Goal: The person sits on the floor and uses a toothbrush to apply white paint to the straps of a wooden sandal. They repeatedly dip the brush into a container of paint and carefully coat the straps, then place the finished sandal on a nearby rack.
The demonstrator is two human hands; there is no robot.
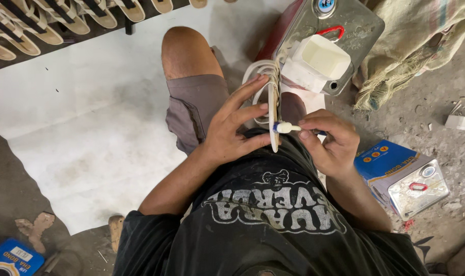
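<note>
My left hand holds a sandal on its edge in front of my chest, its thin sole seen side-on with white straps looping to the left. My right hand grips a small brush with a white, glue-coated tip. The brush tip touches the sole's edge near its lower end.
A large metal tin with a white plastic container on top stands just beyond the sandal. A blue tin lies at the right. Rows of sandals sit at the top left. A white sheet covers the floor; a cloth sack lies top right.
</note>
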